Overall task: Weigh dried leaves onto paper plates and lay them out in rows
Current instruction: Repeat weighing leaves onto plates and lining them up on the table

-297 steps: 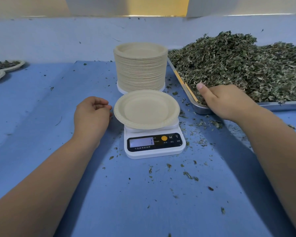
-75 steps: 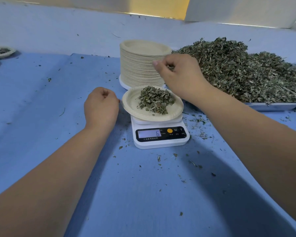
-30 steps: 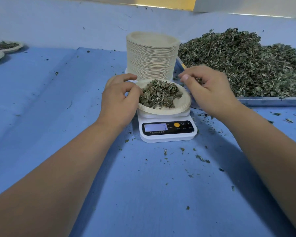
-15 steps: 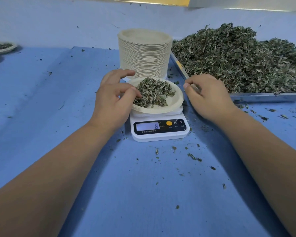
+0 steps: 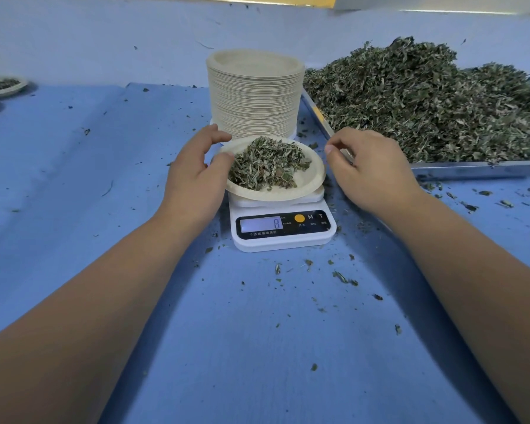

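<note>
Left hand [image 5: 193, 175] now on plate [image 5: 307, 185] rim

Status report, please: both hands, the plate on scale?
Left hand grips plate rim; scale reads 8. Right hand curled beside plate, contents unclear. Plate stack close behind.

Herb-weighing and packing workroom.
- Desk [image 5: 74, 179] under blue cloth, strewn with leaf crumbs [image 5: 343, 276].
- Centre: digital scale [image 5: 283, 228] carrying a loaded paper plate [image 5: 306, 182].
- 12 o'clock: tall stack of paper plates [image 5: 254, 96].
- 2 o'clock: metal tray [image 5: 478, 169] heaped with dried leaves [image 5: 426, 99].
- 10 o'clock: filled paper plates [image 5: 3, 87] at the far edge.
</note>
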`<move>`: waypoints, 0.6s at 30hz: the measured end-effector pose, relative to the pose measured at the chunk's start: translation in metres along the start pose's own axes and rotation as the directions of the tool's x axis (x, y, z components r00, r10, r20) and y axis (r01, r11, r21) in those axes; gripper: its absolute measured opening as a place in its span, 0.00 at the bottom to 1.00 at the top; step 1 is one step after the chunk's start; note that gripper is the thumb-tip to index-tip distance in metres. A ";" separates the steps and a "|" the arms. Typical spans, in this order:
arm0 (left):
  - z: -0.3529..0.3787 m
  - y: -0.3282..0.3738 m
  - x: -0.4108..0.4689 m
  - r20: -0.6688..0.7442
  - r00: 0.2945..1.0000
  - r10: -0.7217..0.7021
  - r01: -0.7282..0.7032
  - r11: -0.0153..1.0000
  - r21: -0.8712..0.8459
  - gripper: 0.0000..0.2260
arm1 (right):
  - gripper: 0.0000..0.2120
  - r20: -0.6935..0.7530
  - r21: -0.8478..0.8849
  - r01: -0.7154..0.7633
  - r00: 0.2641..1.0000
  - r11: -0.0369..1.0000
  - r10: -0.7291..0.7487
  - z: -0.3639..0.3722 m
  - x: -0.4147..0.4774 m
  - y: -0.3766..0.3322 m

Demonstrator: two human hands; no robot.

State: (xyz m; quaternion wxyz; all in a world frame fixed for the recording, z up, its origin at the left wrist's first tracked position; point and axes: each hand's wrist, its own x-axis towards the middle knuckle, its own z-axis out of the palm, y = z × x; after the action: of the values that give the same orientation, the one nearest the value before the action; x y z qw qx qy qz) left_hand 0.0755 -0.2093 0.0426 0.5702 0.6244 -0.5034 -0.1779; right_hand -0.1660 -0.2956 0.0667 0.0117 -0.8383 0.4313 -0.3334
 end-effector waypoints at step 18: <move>-0.002 -0.005 0.006 -0.098 0.972 -0.213 0.198 0.969 -0.147 0.13 | 0.18 0.467 -0.114 0.217 0.873 0.969 -0.140 0.010 0.058 -0.069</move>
State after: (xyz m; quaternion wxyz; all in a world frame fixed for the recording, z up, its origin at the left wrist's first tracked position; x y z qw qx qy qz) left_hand 0.0818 -0.2146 0.0407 0.6175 0.6421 -0.3894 -0.2342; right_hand -0.0870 -0.2970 0.1115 0.0130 -0.9274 0.3628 -0.0907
